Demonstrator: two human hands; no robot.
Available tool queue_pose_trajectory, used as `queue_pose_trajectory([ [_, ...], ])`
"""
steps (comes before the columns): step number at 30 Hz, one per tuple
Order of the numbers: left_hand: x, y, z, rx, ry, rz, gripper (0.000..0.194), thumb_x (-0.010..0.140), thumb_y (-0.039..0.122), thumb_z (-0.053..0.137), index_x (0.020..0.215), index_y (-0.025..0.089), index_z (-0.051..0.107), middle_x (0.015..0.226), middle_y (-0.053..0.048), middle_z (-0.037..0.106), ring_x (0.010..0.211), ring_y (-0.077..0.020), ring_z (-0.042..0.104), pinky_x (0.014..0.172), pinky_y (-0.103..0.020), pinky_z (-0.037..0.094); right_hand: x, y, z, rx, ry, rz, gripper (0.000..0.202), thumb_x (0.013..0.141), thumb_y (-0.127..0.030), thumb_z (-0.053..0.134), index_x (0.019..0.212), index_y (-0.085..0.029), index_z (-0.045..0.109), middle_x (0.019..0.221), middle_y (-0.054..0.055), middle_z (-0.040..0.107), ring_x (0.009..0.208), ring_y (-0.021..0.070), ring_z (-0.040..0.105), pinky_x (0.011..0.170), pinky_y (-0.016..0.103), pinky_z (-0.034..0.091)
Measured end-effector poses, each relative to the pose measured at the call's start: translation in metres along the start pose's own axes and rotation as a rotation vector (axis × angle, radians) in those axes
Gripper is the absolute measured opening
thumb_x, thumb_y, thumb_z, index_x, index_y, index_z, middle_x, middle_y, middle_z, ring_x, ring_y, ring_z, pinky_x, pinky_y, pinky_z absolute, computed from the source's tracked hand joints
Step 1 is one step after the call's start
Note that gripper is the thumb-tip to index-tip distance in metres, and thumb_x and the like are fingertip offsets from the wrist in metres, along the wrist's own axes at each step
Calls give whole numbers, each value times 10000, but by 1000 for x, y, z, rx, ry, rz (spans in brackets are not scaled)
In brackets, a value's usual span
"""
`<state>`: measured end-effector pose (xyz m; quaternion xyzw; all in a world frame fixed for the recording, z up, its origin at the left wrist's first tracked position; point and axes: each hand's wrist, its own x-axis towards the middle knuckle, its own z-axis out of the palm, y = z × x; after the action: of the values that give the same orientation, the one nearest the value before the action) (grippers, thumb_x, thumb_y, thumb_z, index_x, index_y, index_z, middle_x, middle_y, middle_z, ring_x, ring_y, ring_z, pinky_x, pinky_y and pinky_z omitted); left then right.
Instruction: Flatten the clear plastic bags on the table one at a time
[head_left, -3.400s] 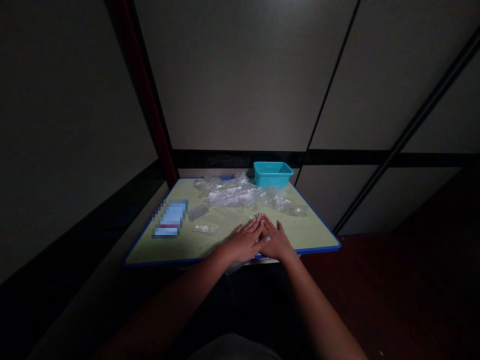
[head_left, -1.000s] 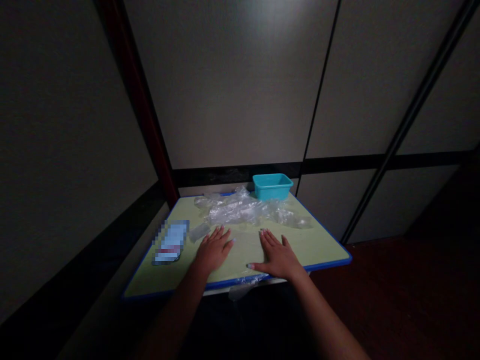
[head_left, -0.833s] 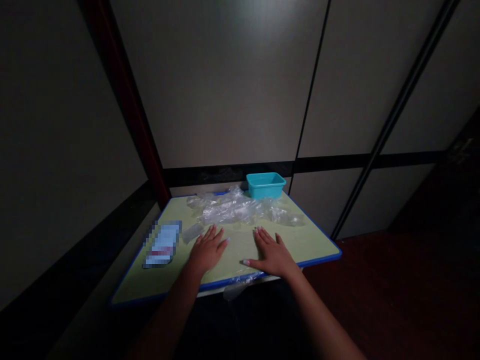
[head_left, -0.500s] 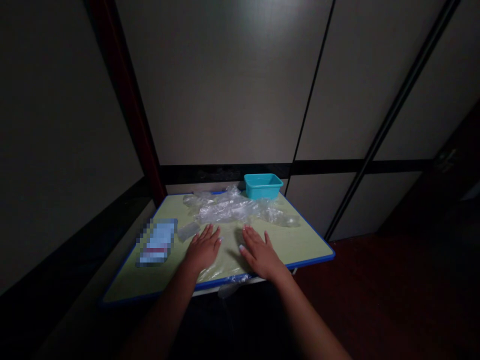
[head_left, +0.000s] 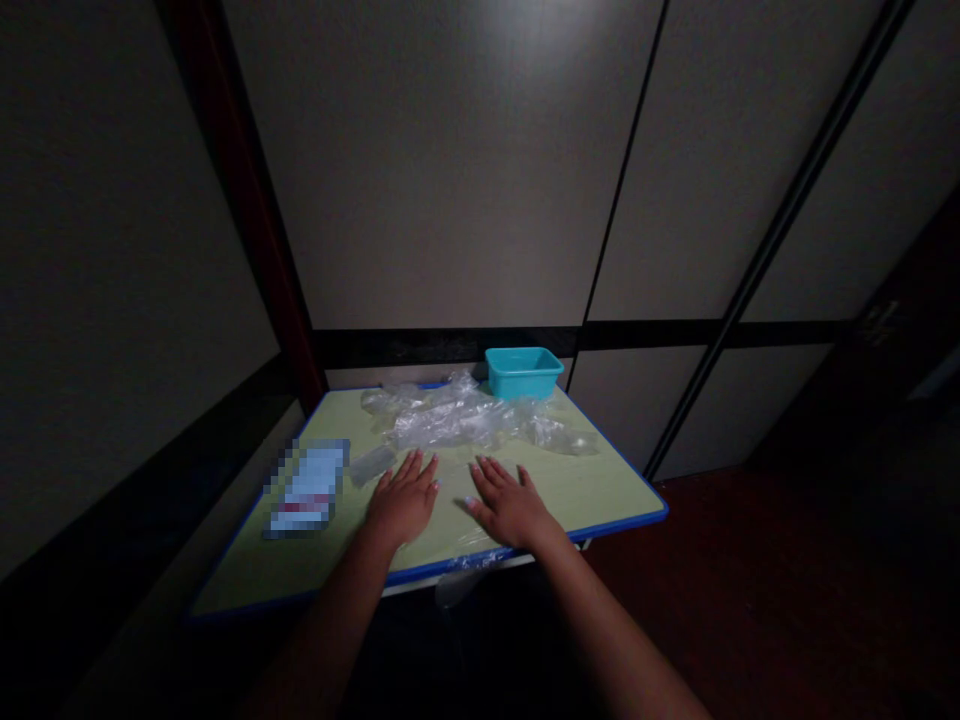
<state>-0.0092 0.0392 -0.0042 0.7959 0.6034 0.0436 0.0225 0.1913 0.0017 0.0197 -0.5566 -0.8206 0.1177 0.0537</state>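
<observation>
My left hand lies palm down near the front of the table, fingers stretched out, with nothing in its grasp. To its right, my right hand is also palm down, its fingers spread and thumb pointing left. Under and between the hands is a thin clear plastic sheet or bag, which hangs over the front edge; its exact outline is hard to make out. Crumpled clear plastic bags are heaped beyond my fingertips. A small flat translucent piece lies just beyond the left hand.
The yellow-green table has a blue rim. At its back stands a turquoise plastic basket. A pixelated light-blue flat item lies on the left. Panelled cabinet doors rise behind the table; a dark red floor is at right.
My right hand has shifted slightly left and flattened onto the table, its fingers more spread. The left hand stays nearly in place. The view has moved a little.
</observation>
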Motion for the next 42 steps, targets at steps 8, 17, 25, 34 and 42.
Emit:
queue_pose_trajectory([
  [8,-1,0,0,-25,6,-22,513,954,371,267,1454,255,286,1535,-51,211,1418,-239,146,1109,-490,182,-7,29,-2,-58,23,116,701,915,-617,157,1487,-214,122,1547,54,148,1424,222,86,1111,552,63],
  [17,-3,0,-4,-51,66,-41,504,952,430,313,1412,232,380,1516,-75,273,1407,-273,186,1102,-476,215,-8,31,3,-66,56,110,736,902,-642,136,1488,-197,113,1545,62,145,1421,224,112,1110,548,73],
  [25,-26,52,-31,-176,66,280,569,953,531,266,1408,207,376,1512,-85,290,1407,-233,200,1131,-448,165,-6,33,4,-100,51,101,727,906,-595,207,1483,-158,143,1540,66,160,1419,218,125,1104,569,77],
  [34,-2,81,-15,-214,-164,291,744,937,586,150,1476,74,166,1542,-144,123,1425,-248,92,1135,-456,126,-7,33,3,-133,19,99,676,897,-470,292,1483,-162,151,1547,48,124,1421,208,112,1105,555,95],
  [42,2,32,-15,-124,-147,95,662,941,572,144,1478,188,192,1550,-74,117,1428,-226,90,1115,-519,131,-6,36,8,-79,56,81,826,859,-687,235,1488,-164,115,1545,68,130,1423,228,99,1105,560,70],
])
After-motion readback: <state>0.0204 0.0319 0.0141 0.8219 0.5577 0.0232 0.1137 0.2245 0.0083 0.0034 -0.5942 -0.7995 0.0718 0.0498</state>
